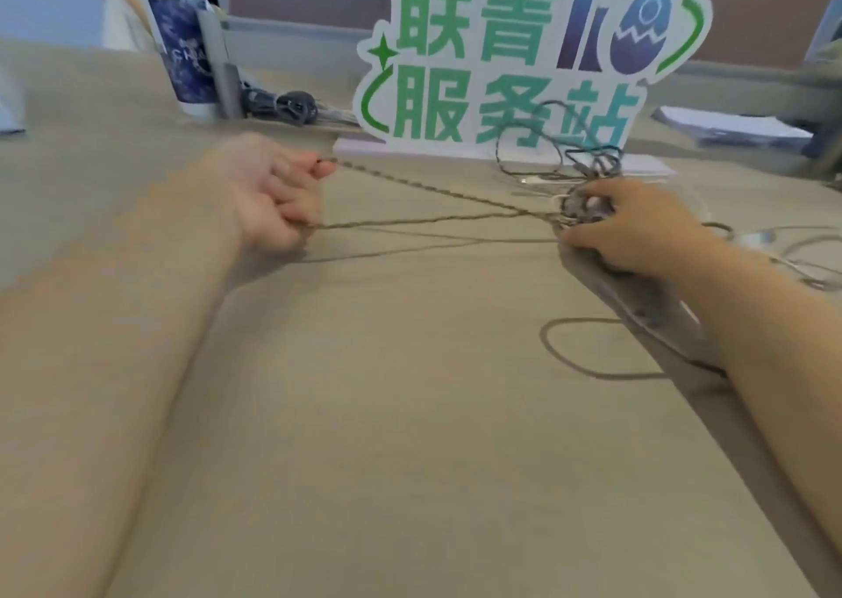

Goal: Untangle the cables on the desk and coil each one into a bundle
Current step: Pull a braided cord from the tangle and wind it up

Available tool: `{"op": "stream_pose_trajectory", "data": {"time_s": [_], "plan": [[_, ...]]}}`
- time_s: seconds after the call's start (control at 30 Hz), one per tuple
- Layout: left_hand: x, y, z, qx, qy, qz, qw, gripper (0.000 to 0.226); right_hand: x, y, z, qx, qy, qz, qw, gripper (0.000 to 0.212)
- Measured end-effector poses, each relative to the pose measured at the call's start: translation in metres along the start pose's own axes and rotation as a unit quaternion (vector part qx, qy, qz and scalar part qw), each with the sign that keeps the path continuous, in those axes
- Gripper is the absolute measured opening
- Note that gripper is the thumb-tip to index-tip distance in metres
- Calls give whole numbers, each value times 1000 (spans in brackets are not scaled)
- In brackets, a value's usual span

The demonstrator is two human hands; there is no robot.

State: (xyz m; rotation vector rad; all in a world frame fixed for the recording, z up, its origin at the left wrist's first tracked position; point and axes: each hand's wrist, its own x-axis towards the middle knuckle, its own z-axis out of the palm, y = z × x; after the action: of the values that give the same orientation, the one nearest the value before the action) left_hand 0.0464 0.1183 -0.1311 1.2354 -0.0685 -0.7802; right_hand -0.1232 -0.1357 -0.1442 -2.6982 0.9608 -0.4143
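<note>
A thin braided grey cable (433, 191) stretches in two taut strands across the desk between my hands. My left hand (269, 191) pinches one strand at its fingertips and holds the other strand lower in the curled fingers. My right hand (624, 228) presses down on a small coiled bundle (585, 207) of the same cable. Behind it a dark cable tangle (587, 155) loops up in front of the sign, with a white cable (542, 181) mixed in. Another dark loop (587, 346) lies under my right forearm.
A white sign with green characters (505, 59) stands at the back centre. A dark coiled cable (296, 105) lies at the back left beside a blue-patterned box (187, 50). A paper stack (729, 128) sits at the back right. More white cables (783, 246) trail at the right edge.
</note>
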Motion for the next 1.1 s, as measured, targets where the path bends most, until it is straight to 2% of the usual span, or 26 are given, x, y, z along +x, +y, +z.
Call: {"op": "stream_pose_trajectory", "data": {"time_s": [0.07,0.1,0.13,0.17,0.2,0.23,0.27,0.33,0.4,0.47,0.6,0.67,0.77,0.9,1.03,1.1], "plan": [[6,3,-9,137,67,-33,988,32,0,10,-1,-41,11,26,999,55],[8,1,-8,261,113,-15,959,31,-3,9,0,-71,27,32,997,53],[9,-4,-3,412,161,20,897,27,-8,5,3,-109,48,34,992,53],[11,-10,5,547,225,76,803,22,-13,-3,6,-144,71,28,987,55],[9,-15,16,620,284,132,719,24,-17,-14,7,-164,91,11,982,58],[3,-22,27,640,307,177,682,31,-21,-25,10,-167,101,-21,980,61],[-3,-31,39,634,282,229,682,37,-26,-37,13,-157,98,-67,980,61],[-7,-50,61,624,135,342,689,40,-29,-53,20,-103,63,-157,980,49],[-6,-68,75,666,6,364,651,39,-33,-62,22,-69,11,-186,980,30],[-1,-74,77,700,-19,343,626,30,-34,-61,21,-61,-6,-190,980,22],[-6,-71,80,690,-8,350,633,18,-37,-52,18,-1,-7,-218,976,15],[-5,-65,78,692,-17,359,626,15,-35,-46,17,22,-17,-230,973,9],[-4,-53,73,661,28,404,631,12,-29,-38,15,18,-18,-219,975,13],[-5,-30,45,600,179,441,643,22,-20,-25,10,13,22,-167,986,5],[-2,-12,0,559,317,399,654,23,-13,-10,4,-48,18,-102,993,21],[3,-10,-22,535,363,353,676,23,-14,-5,-1,-43,21,-76,996,24]]}}
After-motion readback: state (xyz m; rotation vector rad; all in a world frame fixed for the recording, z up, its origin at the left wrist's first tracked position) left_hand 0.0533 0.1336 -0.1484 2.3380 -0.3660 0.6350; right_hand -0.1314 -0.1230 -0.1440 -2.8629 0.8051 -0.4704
